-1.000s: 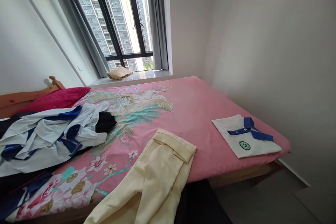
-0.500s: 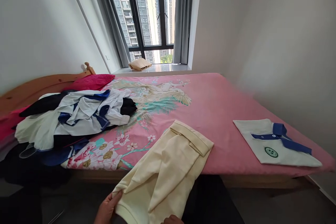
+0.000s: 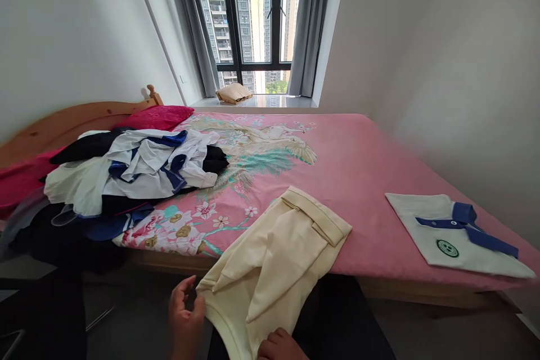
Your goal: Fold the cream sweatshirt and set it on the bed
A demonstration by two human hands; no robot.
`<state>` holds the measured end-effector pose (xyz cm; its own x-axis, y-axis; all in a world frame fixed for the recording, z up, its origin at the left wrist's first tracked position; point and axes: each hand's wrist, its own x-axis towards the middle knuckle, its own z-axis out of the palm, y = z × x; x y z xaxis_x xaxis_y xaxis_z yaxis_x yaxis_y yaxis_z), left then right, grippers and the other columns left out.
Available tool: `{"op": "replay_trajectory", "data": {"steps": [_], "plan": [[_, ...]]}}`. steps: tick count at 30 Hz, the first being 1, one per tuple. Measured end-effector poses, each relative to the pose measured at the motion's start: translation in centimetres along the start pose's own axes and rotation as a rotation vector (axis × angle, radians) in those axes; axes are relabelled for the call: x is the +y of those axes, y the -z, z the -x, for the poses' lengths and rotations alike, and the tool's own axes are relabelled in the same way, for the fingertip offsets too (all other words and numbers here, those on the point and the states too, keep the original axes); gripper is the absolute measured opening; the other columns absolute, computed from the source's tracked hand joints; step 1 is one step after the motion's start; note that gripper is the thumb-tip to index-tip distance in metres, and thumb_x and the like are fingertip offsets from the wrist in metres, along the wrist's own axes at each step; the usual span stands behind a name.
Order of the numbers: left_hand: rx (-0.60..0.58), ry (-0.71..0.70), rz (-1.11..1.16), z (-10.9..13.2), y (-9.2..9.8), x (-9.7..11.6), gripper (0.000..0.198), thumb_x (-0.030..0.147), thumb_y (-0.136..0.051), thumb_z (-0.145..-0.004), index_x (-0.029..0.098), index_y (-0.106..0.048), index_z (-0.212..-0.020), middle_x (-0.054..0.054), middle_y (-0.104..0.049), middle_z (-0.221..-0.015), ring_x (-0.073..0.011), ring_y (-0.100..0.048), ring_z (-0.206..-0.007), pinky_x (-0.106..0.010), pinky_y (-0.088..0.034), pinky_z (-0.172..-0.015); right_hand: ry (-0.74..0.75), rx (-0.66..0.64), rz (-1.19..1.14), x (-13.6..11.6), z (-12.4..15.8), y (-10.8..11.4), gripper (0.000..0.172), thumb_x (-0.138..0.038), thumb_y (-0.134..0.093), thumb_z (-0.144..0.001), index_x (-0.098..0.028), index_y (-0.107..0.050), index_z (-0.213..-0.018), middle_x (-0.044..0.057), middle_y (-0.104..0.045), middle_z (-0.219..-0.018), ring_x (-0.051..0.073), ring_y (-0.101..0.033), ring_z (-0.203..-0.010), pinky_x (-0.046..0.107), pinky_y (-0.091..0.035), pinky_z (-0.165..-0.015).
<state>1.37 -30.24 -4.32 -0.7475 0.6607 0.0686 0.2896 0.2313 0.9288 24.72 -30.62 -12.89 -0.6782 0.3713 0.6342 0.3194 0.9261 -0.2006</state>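
A cream-coloured garment lies half on the pink bed sheet and hangs over the near edge. My left hand pinches its lower left corner, fingers curled on the hem. At the bottom of the view my right hand grips the garment's lower edge; only its knuckles show. A folded white polo shirt with a blue collar rests on the bed's right corner, well away from both hands.
A heap of white, blue and black clothes covers the bed's left side beside a magenta pillow and a wooden headboard. A tan bundle sits on the window sill. Walls close in left and right.
The view has dropped and swung left, bringing both hands into sight. My left hand has slid along the garment's hem, and my right hand has risen further into view.
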Motion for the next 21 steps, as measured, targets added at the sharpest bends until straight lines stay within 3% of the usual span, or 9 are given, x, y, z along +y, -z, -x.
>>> {"op": "replay_trajectory", "data": {"steps": [2, 3, 5, 8, 11, 14, 17, 21], "plan": [[-0.191, -0.174, -0.163, 1.9, -0.9, 2.1, 0.026, 0.041, -0.056, -0.069, 0.022, -0.058, -0.087, -0.006, -0.062, -0.097, -0.0232, -0.057, -0.096, -0.034, -0.042, -0.09, -0.008, -0.034, 0.011, -0.3, 0.0, -0.3, 0.022, -0.041, -0.058, -0.08, -0.025, -0.054, -0.066, -0.004, -0.05, -0.052, 0.013, -0.038, -0.047, 0.028, -0.022, -0.048], [-0.324, -0.194, -0.23, 2.8, -1.7, 3.1, 0.028, 0.045, -0.054, -0.072, 0.022, -0.058, -0.087, -0.006, -0.063, -0.092, -0.0227, -0.059, -0.089, -0.034, -0.045, -0.085, -0.008, -0.062, 0.015, -0.4, 0.1, -0.6, 0.023, -0.043, -0.059, -0.079, -0.025, -0.055, -0.066, -0.004, -0.051, -0.053, 0.013, -0.039, -0.048, 0.028, -0.023, -0.048], [-0.547, -0.125, -0.318, 4.4, -3.4, 4.7, 0.042, 0.051, -0.055, -0.072, 0.022, -0.057, -0.102, -0.006, -0.065, -0.097, -0.0227, -0.061, -0.086, -0.033, -0.047, -0.08, -0.002, -0.103, 0.019, -0.6, 0.1, -0.9, 0.023, -0.042, -0.062, -0.077, -0.024, -0.055, -0.064, -0.004, -0.052, -0.052, 0.013, -0.04, -0.048, 0.028, -0.023, -0.048], [-0.712, -0.025, -0.427, 5.7, -5.9, 5.5, 0.058, 0.052, -0.058, -0.07, 0.02, -0.051, -0.118, -0.009, -0.066, -0.107, -0.0258, -0.061, -0.096, -0.034, -0.045, -0.083, 0.02, -0.097, -0.024, -0.5, -0.4, 0.0, 0.019, -0.032, -0.06, -0.077, -0.023, -0.054, -0.062, -0.004, -0.052, -0.052, 0.013, -0.04, -0.047, 0.028, -0.024, -0.047], [-0.776, -0.019, -0.398, 6.2, -6.9, 4.9, 0.038, 0.048, -0.05, -0.078, 0.021, -0.061, -0.103, -0.007, -0.07, -0.094, -0.0252, -0.063, -0.091, -0.033, -0.045, -0.079, -0.033, -0.053, -0.149, 0.5, -2.2, 3.5, 0.01, -0.021, -0.05, -0.078, -0.023, -0.056, -0.07, -0.003, -0.054, -0.056, 0.013, -0.045, -0.053, 0.026, -0.033, -0.05], [-0.776, -0.029, -0.221, 6.7, -6.6, 4.0, 0.036, 0.047, -0.041, -0.084, 0.022, -0.062, -0.097, -0.004, -0.07, -0.088, -0.0221, -0.063, -0.084, -0.03, -0.045, -0.076, -0.244, -0.006, -0.24, 3.1, -5.4, 8.1, 0.023, -0.013, -0.042, -0.074, -0.02, -0.057, -0.091, 0.005, -0.062, -0.084, 0.017, -0.055, -0.081, 0.031, -0.045, -0.072], [-0.776, 0.013, -0.108, 7.3, -6.1, 3.5, 0.037, 0.051, -0.04, -0.084, 0.021, -0.061, -0.093, -0.004, -0.069, -0.085, -0.0217, -0.062, -0.083, -0.028, -0.046, -0.073, -0.392, -0.01, -0.177, 7.0, -9.2, 11.1, 0.037, -0.005, -0.035, -0.077, -0.019, -0.055, -0.105, 0.009, -0.059, -0.108, 0.02, -0.049, -0.109, 0.04, -0.039, -0.095], [-0.763, 0.051, -0.075, 7.6, -6.1, 3.2, 0.039, 0.053, -0.042, -0.083, 0.02, -0.062, -0.094, -0.005, -0.068, -0.084, -0.023, -0.062, -0.084, -0.028, -0.046, -0.074, -0.499, -0.178, -0.006, 12.3, -13.8, 11.4, 0.036, -0.012, -0.04, -0.081, -0.018, -0.056, -0.113, 0.01, -0.05, -0.129, 0.025, -0.031, -0.129, 0.047, -0.021, -0.108]]}}
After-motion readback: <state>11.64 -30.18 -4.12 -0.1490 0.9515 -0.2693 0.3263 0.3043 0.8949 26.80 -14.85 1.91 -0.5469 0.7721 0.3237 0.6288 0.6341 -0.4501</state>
